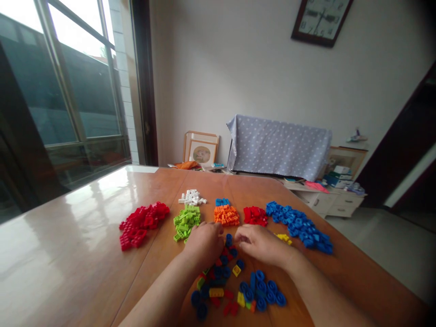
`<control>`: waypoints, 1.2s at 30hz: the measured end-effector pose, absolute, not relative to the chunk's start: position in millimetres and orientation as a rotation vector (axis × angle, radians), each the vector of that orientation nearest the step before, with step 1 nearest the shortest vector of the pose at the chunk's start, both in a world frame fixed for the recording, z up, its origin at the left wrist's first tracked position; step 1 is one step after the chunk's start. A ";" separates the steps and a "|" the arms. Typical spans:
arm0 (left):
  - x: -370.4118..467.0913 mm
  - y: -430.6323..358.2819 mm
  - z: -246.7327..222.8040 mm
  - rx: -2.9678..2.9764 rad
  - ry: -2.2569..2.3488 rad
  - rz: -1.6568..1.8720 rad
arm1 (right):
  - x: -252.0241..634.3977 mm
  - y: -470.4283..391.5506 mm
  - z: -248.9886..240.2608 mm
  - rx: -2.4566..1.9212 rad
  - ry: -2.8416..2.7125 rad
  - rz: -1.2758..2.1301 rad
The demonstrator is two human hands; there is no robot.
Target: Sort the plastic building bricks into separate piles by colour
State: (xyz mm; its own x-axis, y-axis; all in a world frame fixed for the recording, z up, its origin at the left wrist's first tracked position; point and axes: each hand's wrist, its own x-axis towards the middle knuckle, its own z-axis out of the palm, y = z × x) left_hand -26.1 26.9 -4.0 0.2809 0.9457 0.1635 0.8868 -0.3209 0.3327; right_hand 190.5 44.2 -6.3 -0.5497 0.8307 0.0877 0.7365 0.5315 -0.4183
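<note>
My left hand (206, 243) is over the left edge of a mixed heap of bricks, just in front of the lime green pile (186, 221); its fingers are bent and their tips hidden. Opposite it, my right hand (254, 240) has curled fingers beside a blue round piece (229, 239), in front of the small red pile (255, 215). Whether either hand holds a piece cannot be made out. Nearer the camera lie blue round pieces (261, 287), a yellow brick (216, 292) and some red and green ones. An orange pile (226, 215) sits beyond the hands.
On the wooden table (85, 259) are a large red pile (143, 222), a white pile (192, 197), a large blue pile (299, 225) and a few yellow pieces (284, 238). Behind stand a cloth-covered object (279, 145) and a low cabinet (340, 204).
</note>
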 end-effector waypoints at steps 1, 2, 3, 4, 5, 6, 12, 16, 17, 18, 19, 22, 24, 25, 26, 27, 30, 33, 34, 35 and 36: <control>-26.0 26.8 -3.8 2.360 1.718 0.491 | 187.2 43.1 -6.3 -1.303 -2.520 0.488; -25.9 26.8 -3.8 2.355 1.719 0.491 | 184.5 42.2 -6.3 -1.306 -2.535 0.482; -25.6 26.9 -3.9 2.352 1.719 0.495 | 182.2 41.4 -6.3 -1.314 -2.544 0.469; -25.4 27.0 -4.2 2.351 1.719 0.503 | 180.4 40.6 -6.3 -1.323 -2.550 0.455; -25.1 27.1 -4.6 2.351 1.718 0.512 | 179.0 39.9 -6.3 -1.329 -2.556 0.442; -25.0 27.2 -5.0 2.351 1.717 0.518 | 178.3 39.6 -6.3 -1.328 -2.561 0.434; -27.2 28.4 -4.7 2.365 1.708 0.548 | 198.7 53.7 -7.7 -1.457 -2.440 0.336; -30.1 30.0 -3.4 2.347 1.730 0.549 | 234.2 78.2 -12.3 -1.739 -2.162 0.109; -30.8 30.3 -3.4 2.339 1.733 0.547 | 242.2 84.0 -13.9 -1.801 -2.110 0.083; -31.4 30.6 -3.5 2.332 1.735 0.550 | 249.0 89.0 -15.5 -1.855 -2.069 0.066; -31.9 30.7 -3.8 2.329 1.732 0.553 | 254.4 93.3 -17.2 -1.899 -2.035 0.056; -33.0 31.2 -5.1 2.329 1.720 0.575 | 262.6 101.4 -21.5 -1.962 -1.970 0.028; -33.6 32.1 -5.9 2.333 1.716 0.595 | 263.9 104.3 -23.7 -1.970 -1.952 0.029; -33.9 32.7 -6.1 2.335 1.713 0.602 | 264.2 105.3 -24.5 -1.971 -1.948 0.038; -34.3 33.4 -6.3 2.337 1.709 0.609 | 264.5 106.0 -25.0 -1.971 -1.943 0.050; -34.8 34.1 -6.5 2.343 1.701 0.614 | 265.0 106.4 -25.1 -1.971 -1.936 0.064; -37.2 35.6 -7.0 2.359 1.673 0.636 | 266.9 105.4 -23.6 -1.957 -1.915 0.102; -40.0 36.5 -7.5 2.353 1.663 0.649 | 268.0 101.8 -20.6 -1.927 -1.906 0.133; -40.7 37.0 -7.7 2.345 1.665 0.647 | 267.8 100.5 -19.8 -1.914 -1.905 0.147; -41.3 37.5 -7.8 2.338 1.669 0.641 | 267.4 99.4 -19.2 -1.900 -1.904 0.162; -41.7 38.2 -7.7 2.329 1.674 0.633 | 266.6 98.5 -18.9 -1.886 -1.903 0.179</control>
